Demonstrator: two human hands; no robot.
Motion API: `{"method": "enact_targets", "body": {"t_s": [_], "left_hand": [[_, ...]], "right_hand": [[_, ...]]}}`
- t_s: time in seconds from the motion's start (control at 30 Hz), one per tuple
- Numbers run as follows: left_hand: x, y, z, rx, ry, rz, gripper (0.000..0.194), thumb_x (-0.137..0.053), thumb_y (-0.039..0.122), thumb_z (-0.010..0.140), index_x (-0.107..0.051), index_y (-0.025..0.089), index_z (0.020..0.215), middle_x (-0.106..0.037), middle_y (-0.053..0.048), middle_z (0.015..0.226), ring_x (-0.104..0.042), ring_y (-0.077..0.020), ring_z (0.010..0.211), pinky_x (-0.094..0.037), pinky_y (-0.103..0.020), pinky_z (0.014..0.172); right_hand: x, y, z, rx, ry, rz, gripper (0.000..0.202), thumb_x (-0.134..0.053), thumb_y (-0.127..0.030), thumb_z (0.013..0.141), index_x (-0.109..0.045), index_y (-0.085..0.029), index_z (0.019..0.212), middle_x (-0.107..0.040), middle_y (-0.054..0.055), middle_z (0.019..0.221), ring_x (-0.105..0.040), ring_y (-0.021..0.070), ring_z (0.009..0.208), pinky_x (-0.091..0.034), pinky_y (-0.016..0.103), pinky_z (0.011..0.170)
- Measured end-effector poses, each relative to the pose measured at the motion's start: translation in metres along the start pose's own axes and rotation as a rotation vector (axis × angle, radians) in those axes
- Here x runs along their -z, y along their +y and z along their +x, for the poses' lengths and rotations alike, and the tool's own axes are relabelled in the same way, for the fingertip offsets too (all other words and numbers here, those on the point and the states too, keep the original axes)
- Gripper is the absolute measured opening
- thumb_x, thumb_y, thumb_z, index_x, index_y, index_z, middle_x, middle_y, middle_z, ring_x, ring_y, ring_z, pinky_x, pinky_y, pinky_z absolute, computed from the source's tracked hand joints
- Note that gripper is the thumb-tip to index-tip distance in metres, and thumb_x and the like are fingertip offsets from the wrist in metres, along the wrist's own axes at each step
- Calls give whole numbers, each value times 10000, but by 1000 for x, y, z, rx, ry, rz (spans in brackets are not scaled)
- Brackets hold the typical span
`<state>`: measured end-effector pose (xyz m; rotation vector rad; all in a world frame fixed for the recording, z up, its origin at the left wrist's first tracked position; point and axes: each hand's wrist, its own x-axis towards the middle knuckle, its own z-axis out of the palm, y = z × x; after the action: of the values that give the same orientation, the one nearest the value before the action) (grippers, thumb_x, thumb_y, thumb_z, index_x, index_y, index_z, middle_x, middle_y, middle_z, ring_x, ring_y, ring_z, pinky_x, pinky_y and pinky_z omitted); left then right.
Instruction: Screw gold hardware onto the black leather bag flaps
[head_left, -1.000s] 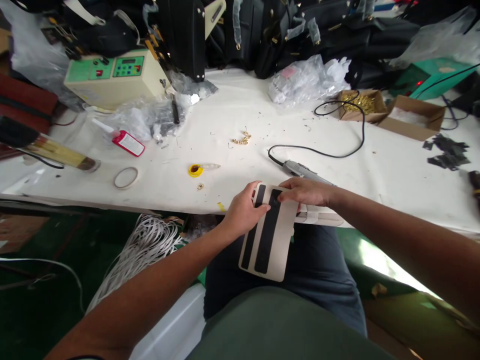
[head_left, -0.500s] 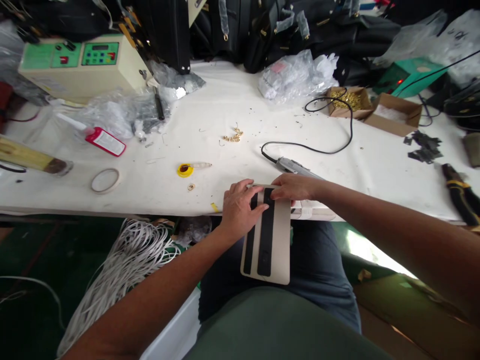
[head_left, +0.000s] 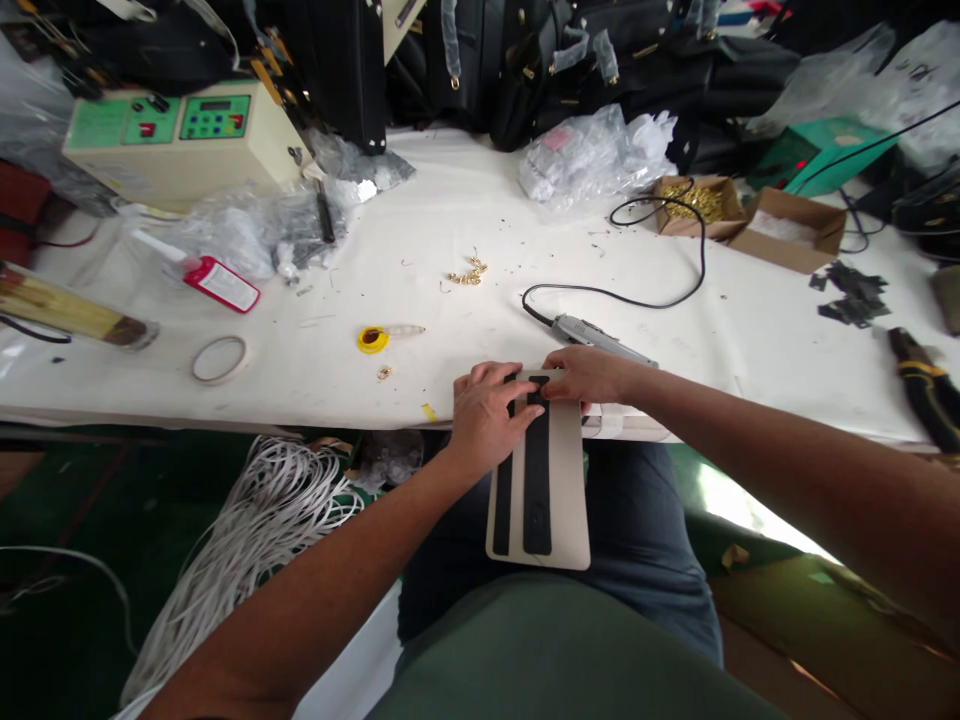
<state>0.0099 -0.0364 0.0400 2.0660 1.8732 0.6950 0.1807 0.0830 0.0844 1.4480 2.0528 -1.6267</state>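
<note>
Both hands press flat, neither clenched: left hand and right hand pin the black strips to the beige card panel overhanging the white table edge. Risk: uneven pressure may skew the strips.

My left hand covers the top left part of the beige card, so I cannot see the upper ends of the 2 black strips there. The fingers of my right hand hide the top edge of the card. The small mark low on the wider strip is too small to tell. The rear part of the corded tool goes behind my right hand. The black-and-yellow pliers are cut off by the right edge. The buttons on the cream machine are too small to read. My lap hides the desk underside.
</note>
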Motion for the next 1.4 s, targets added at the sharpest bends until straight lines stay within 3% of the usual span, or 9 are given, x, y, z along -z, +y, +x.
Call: {"method": "enact_targets", "body": {"t_s": [0.3,0.43,0.5,0.63,0.8,0.97,1.13,1.27,1.4], "left_hand": [[1,-1,5,-42,-27,6,237,-794,313,875,-792,288,1110,-745,-56,1345,-591,-310,1317,-447,-546,1070],[3,-1,9,-50,-6,42,231,-775,309,869,-800,284,1097,-759,-73,1316,-614,-334,1292,-479,-563,1054],[2,-3,12,-60,-3,49,214,-753,313,880,-802,284,1086,-758,-71,1321,-614,-342,1295,-481,-569,1057],[1,-8,14,-105,9,20,188,-719,307,883,-800,277,1050,-767,-59,1302,-622,-339,1296,-454,-579,1126],[-3,-17,17,-133,46,-30,193,-708,317,869,-801,282,1035,-782,-54,1266,-636,-332,1286,-463,-567,1158],[-10,-28,18,-155,53,-16,189,-716,346,875,-805,303,1036,-779,-46,1278,-648,-332,1277,-490,-573,1138],[-20,-46,16,-231,87,48,235,-736,439,885,-791,317,1079,-773,-27,1297,-656,-330,1277,-503,-572,1112],[-28,-62,13,-293,123,127,279,-745,484,883,-766,335,1119,-760,-12,1325,-661,-333,1279,-464,-582,1136],[-33,-76,8,-336,146,179,319,-745,480,890,-727,348,1179,-733,-3,1378,-640,-323,1318,-377,-579,1207]], "right_hand": [[-12,9,-3,-5,180,-69,397,-768,-322,771,-700,-188,1138,-715,40,699,-687,234,586,-513,320,519],[-17,15,-19,94,433,-326,436,-772,-446,815,-720,-200,1171,-777,114,1050,-737,285,952,-545,353,791],[-18,22,-33,179,583,-326,404,-734,-453,865,-715,-216,1191,-762,103,1161,-731,252,963,-529,352,838],[-2,57,-65,268,827,-202,205,-656,-392,932,-742,-234,1030,-772,39,1011,-714,185,863,-503,304,804],[58,135,-79,7,976,-86,258,-634,-429,921,-767,-215,976,-776,31,894,-706,192,827,-495,293,777],[123,195,-56,-137,1091,-108,315,-639,-408,897,-783,-191,1074,-785,65,970,-691,210,848,-487,305,776],[184,219,-28,-253,1190,-154,307,-612,-362,907,-791,-204,1101,-789,67,982,-700,216,878,-490,281,743],[246,224,-15,-299,1274,-256,354,-540,-348,948,-795,-196,1142,-749,134,1210,-682,268,1044,-489,306,807],[306,223,9,-320,1221,-341,336,-559,-354,944,-817,-232,1120,-741,126,1231,-672,291,1083,-490,331,828]]}}
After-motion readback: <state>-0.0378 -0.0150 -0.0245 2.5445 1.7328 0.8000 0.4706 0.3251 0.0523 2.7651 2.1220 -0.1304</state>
